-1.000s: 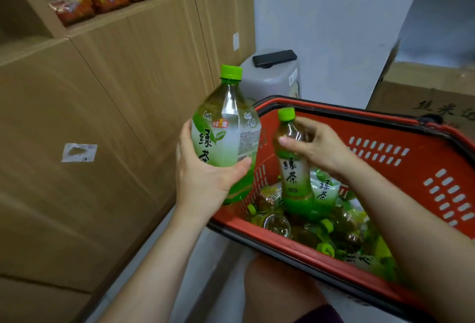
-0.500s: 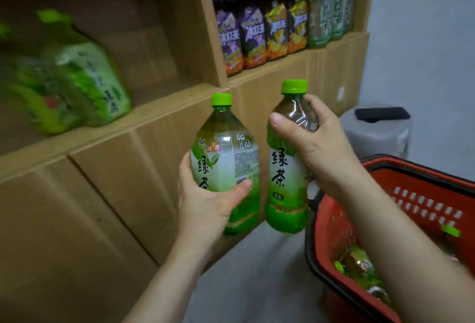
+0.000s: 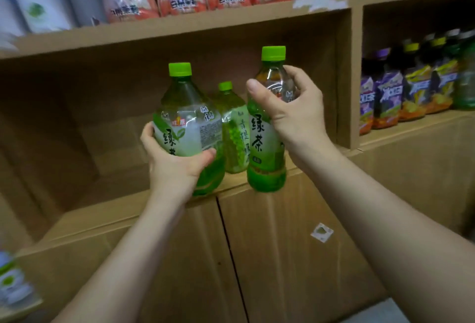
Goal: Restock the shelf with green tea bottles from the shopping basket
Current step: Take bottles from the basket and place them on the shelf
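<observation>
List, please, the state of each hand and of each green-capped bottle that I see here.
Left hand: grips the wide bottle low down.
Right hand: grips the slim bottle near its top.
Wide bottle: capped, upright, held.
Slim bottle: capped, upright, held.
Back bottle: capped, standing on the shelf.

Three green-capped bottles (image 3: 185, 117) (image 3: 264, 147) (image 3: 235, 127), two hands (image 3: 177, 165) (image 3: 295, 111), one wooden shelf (image 3: 180, 32).
</observation>
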